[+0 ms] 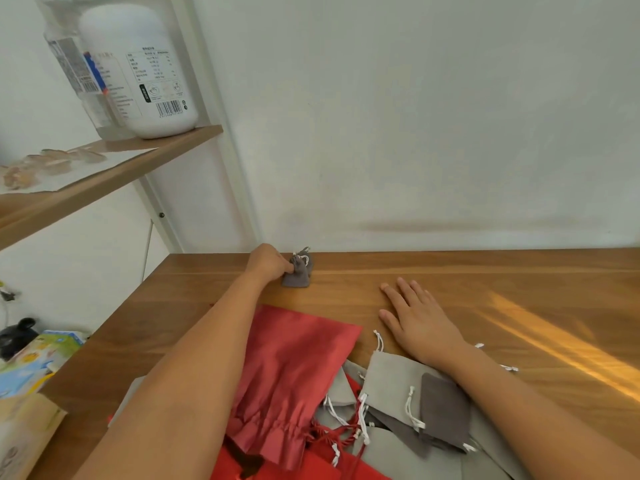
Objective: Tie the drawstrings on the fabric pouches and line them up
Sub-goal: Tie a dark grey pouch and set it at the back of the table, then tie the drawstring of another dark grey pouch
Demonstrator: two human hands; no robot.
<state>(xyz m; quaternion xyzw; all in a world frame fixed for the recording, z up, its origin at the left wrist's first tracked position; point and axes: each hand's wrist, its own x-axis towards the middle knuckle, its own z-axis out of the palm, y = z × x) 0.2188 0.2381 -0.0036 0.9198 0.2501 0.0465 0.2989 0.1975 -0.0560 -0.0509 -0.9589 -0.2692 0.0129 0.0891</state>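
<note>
A small dark grey pouch (296,274) stands at the far edge of the wooden table (485,292), its neck pinched by the left hand (268,262). The right hand (417,320) lies flat, fingers spread, beside a heap of red and grey pouches (346,403).

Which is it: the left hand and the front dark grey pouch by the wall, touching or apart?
Touching. The head view shows the left hand pinching the front dark grey pouch at its gathered neck.
</note>
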